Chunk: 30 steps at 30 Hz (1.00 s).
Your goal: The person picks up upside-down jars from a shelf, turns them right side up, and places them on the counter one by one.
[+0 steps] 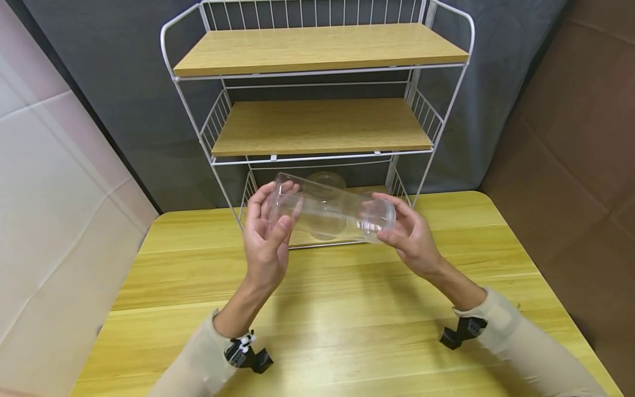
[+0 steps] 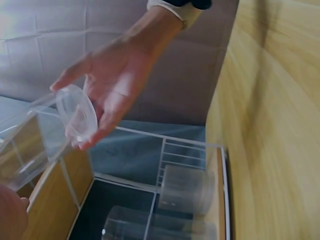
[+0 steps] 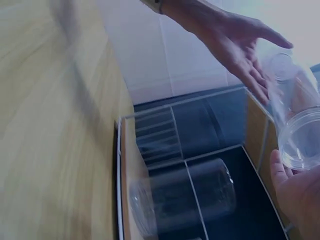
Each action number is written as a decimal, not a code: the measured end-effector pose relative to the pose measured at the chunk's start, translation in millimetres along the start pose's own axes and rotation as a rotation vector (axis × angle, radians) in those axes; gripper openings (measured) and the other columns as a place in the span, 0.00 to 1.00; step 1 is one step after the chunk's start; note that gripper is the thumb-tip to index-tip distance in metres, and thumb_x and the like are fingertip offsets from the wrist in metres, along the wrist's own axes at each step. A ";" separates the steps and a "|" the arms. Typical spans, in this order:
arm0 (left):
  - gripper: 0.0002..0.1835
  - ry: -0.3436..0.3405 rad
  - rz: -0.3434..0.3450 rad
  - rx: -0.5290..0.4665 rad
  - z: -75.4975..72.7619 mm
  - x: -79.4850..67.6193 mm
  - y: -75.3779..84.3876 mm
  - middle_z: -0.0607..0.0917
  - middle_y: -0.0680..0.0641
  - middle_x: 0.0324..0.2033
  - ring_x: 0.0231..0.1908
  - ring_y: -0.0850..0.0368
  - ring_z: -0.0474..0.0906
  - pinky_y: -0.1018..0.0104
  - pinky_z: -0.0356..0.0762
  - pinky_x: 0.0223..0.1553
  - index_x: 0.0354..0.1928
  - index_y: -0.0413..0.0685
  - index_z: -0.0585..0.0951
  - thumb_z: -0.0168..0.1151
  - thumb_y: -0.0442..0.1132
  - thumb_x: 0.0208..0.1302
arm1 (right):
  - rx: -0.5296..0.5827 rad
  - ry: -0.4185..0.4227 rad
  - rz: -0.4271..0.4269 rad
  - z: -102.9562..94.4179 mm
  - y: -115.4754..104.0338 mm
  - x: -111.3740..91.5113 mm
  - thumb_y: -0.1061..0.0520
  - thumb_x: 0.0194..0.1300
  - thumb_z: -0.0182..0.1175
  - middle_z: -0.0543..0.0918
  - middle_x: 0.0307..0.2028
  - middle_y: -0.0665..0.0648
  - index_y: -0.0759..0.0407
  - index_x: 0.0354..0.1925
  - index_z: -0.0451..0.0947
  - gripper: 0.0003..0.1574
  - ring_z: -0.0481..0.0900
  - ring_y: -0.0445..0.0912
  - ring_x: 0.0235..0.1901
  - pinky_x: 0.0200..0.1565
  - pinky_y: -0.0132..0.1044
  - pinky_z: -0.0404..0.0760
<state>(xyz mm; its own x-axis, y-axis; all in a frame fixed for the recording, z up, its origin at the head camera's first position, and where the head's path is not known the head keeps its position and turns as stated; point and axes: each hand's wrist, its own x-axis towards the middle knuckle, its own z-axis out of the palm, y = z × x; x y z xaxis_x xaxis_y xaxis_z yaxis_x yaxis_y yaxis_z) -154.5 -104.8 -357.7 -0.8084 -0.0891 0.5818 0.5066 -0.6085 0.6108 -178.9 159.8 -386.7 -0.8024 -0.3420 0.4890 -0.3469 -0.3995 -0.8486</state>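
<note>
Okay, my left hand (image 1: 264, 242) and right hand (image 1: 414, 240) grip the jar (image 1: 317, 204) near its ends. If either slackens, the jar might drop.

We have room above the yellow wood-grain tabletop (image 1: 327, 325) and can enter the middle light-brown wooden shelf (image 1: 322, 127) from the front; white metal wire side rails (image 1: 430, 105) block us sideways. Before the bottom wooden shelf (image 1: 303, 238), a held clear plastic cylindrical jar (image 1: 337, 207) obstructs; clear cylindrical containers (image 2: 185, 190) stand inside.

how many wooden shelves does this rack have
3: top shelf, middle shelf and bottom shelf, the last partly hidden behind the held clear container.
</note>
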 end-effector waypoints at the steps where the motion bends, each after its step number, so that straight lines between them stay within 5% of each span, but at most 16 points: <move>1: 0.31 -0.011 -0.012 0.017 -1.2 -0.9 0.1 0.77 0.38 0.65 0.70 0.43 0.72 0.43 0.65 0.76 0.68 0.39 0.67 0.67 0.30 0.66 | 0.000 0.007 -0.004 -2.1 -1.8 0.2 0.69 0.65 0.68 0.80 0.63 0.61 0.70 0.74 0.66 0.42 0.82 0.50 0.60 0.58 0.40 0.85; 7: 0.36 -0.077 -0.133 0.149 -10.3 -6.6 0.9 0.75 0.39 0.68 0.73 0.45 0.68 0.47 0.67 0.75 0.72 0.36 0.64 0.60 0.23 0.61 | -0.002 0.034 -0.041 -17.0 -14.1 2.3 0.72 0.62 0.67 0.81 0.62 0.63 0.73 0.72 0.67 0.42 0.82 0.52 0.61 0.61 0.39 0.84; 13: 0.43 -0.145 -0.241 0.372 -21.8 -8.6 6.9 0.73 0.43 0.71 0.75 0.49 0.65 0.58 0.65 0.77 0.78 0.37 0.60 0.66 0.22 0.61 | -0.086 0.039 -0.070 -32.5 -32.4 5.1 0.78 0.58 0.60 0.82 0.61 0.62 0.73 0.72 0.68 0.42 0.84 0.52 0.59 0.61 0.40 0.84; 21: 0.45 -0.261 -0.042 0.709 -35.3 13.6 27.7 0.67 0.40 0.77 0.79 0.49 0.59 0.52 0.53 0.81 0.80 0.38 0.61 0.68 0.23 0.61 | -0.292 0.049 -0.079 -53.4 -57.8 6.8 0.85 0.52 0.57 0.82 0.63 0.60 0.79 0.71 0.68 0.46 0.80 0.50 0.61 0.62 0.34 0.81; 30: 0.48 -0.372 0.205 1.160 -44.4 54.5 42.3 0.66 0.40 0.78 0.78 0.47 0.59 0.47 0.55 0.80 0.81 0.42 0.62 0.75 0.41 0.61 | -0.639 -0.050 -0.022 -71.7 -66.9 4.3 0.82 0.50 0.71 0.81 0.62 0.54 0.75 0.70 0.72 0.47 0.79 0.44 0.57 0.65 0.26 0.76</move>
<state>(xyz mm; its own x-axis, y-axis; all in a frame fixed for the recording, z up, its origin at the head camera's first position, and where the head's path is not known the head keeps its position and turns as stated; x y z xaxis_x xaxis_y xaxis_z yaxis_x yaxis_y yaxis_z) -190.4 -170.3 -324.0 -0.6447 0.2450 0.7241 0.7332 0.4660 0.4952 -193.9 246.0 -342.3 -0.7733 -0.3849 0.5038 -0.5968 0.1736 -0.7834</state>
